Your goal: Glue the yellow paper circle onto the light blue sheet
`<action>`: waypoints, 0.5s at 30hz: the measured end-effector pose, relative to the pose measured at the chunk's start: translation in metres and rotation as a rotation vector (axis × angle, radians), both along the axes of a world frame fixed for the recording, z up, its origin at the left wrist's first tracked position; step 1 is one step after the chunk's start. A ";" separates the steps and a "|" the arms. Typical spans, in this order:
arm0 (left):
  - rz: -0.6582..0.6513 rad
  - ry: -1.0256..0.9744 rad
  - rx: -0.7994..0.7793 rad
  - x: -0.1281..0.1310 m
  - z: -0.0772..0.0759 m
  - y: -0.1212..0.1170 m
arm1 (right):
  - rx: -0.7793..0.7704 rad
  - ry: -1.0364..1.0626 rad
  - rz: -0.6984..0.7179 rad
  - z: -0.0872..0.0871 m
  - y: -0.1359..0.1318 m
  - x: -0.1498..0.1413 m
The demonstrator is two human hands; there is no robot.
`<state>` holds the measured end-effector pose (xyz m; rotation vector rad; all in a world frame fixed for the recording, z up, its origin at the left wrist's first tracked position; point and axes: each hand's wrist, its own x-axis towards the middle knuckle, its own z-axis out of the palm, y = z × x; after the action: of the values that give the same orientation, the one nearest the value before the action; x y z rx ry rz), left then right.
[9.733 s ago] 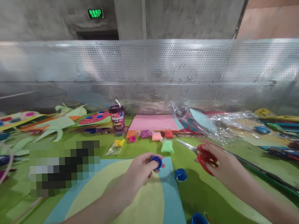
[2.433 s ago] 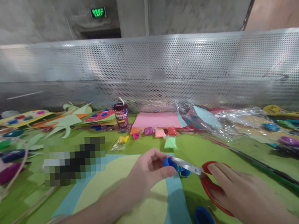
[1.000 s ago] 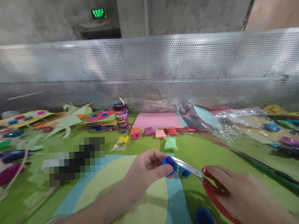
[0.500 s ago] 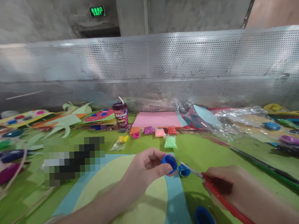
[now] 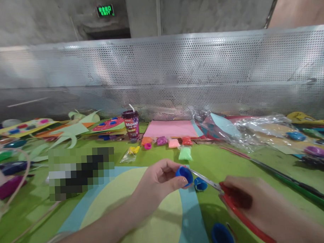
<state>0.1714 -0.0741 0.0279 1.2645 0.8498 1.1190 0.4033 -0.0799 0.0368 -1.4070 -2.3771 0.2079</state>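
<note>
Between the thumb and fingers of my left hand [image 5: 164, 180] is a small blue cup [image 5: 185, 174], its hollow side tilted toward me. My right hand [image 5: 247, 196] is closed around the red handles of a pair of scissors [image 5: 206, 179]. The blade tips touch or nearly touch the blue cup's upper rim. Behind the blades lies a second blue piece with a cut-looking edge [image 5: 200, 184]. Another blue cup [image 5: 222, 235] sits at the bottom, left of my right forearm. Beneath my left arm is a light blue sheet [image 5: 193, 219] bearing a pale yellow-green round shape [image 5: 154, 214].
Small bags of coloured clay, including a green one [image 5: 185, 153], lie ahead by a pink paper stack [image 5: 173, 129]. A purple drink cup [image 5: 131, 128] with a straw stands behind. Clear plastic wrap [image 5: 258, 130] is at right, paper strips at left. A perforated metal panel [image 5: 160, 65] closes off the back.
The scissors have shifted slightly, their tips moving a little left and up along the blue cup's rim. My left hand keeps nearly the same place.
</note>
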 end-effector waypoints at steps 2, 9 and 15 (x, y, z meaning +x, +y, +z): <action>0.010 0.003 0.011 -0.001 0.000 0.001 | 0.251 -0.041 -0.023 -0.004 0.005 0.004; -0.018 0.013 0.158 -0.004 -0.008 0.006 | 0.535 -0.067 -0.014 -0.008 0.016 0.010; 0.016 0.038 0.219 -0.004 -0.009 0.005 | 0.512 -0.088 0.022 -0.010 0.014 0.010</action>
<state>0.1670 -0.0687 0.0194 1.4653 0.7824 1.2292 0.4131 -0.0664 0.0267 -1.1593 -2.2867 -0.4366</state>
